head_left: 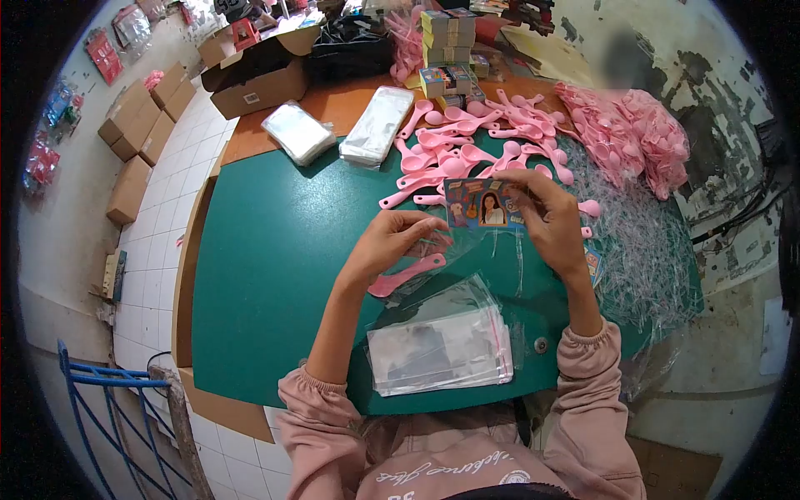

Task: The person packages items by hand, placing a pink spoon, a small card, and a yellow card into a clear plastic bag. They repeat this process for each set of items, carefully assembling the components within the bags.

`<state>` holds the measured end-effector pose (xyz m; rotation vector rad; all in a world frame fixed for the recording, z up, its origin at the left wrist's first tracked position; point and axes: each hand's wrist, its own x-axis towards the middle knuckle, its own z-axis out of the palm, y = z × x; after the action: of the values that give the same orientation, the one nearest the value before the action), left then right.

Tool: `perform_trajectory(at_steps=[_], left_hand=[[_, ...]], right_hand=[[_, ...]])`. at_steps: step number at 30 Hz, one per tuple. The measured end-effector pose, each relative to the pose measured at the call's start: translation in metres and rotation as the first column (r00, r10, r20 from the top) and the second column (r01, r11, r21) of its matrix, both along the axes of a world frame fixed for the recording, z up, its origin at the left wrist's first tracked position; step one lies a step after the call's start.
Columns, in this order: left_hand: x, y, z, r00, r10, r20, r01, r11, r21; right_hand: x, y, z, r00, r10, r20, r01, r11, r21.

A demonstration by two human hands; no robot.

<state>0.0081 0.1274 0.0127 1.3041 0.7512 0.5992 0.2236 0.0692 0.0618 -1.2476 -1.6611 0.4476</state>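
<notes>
My right hand [546,217] pinches a small printed card [490,204] by its right end, picture side toward me. To its left, my left hand [398,237] is closed on a clear plastic bag [467,250], which hangs below the card. A pink measuring spoon [408,275] shows under my left fingers, overlapped by the clear film. Nearer to my body lies a stack of clear plastic bags [442,354]. Just beyond my hands spreads a pile of pink measuring spoons [467,154].
Two bundles of packed clear bags, one a white stack [377,125], lie at the table's [267,275] far side. Banded card stacks [448,37] stand behind the spoons. Plastic scraps [642,242] and a bag of pink spoons [625,133] occupy the right; an open cardboard box [258,87] sits back left.
</notes>
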Motion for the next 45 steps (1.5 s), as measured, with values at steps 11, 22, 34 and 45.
perform_trajectory(at_steps=[11, 22, 34, 45], left_hand=[[0.003, -0.002, -0.003, 1.0, -0.011, 0.013, 0.011, 1.0, -0.021], [0.004, -0.003, -0.002, 0.995, -0.048, -0.082, 0.054, 0.996, 0.067], [0.01, -0.012, 0.003, 0.96, -0.121, -0.253, 0.199, 0.929, 0.311], [0.008, -0.02, 0.0, 0.888, 0.111, -0.446, 0.123, 0.878, 0.462]], right_hand=[[0.002, -0.001, -0.002, 0.992, 0.024, 0.125, -0.022, 1.0, -0.019], [0.001, -0.002, -0.008, 0.97, 0.14, 0.199, -0.137, 0.99, -0.027], [-0.014, 0.004, -0.033, 0.94, 0.33, 0.089, -0.273, 0.882, -0.384], [-0.014, 0.007, -0.062, 0.901, 0.423, -0.099, -0.419, 0.785, -0.457]])
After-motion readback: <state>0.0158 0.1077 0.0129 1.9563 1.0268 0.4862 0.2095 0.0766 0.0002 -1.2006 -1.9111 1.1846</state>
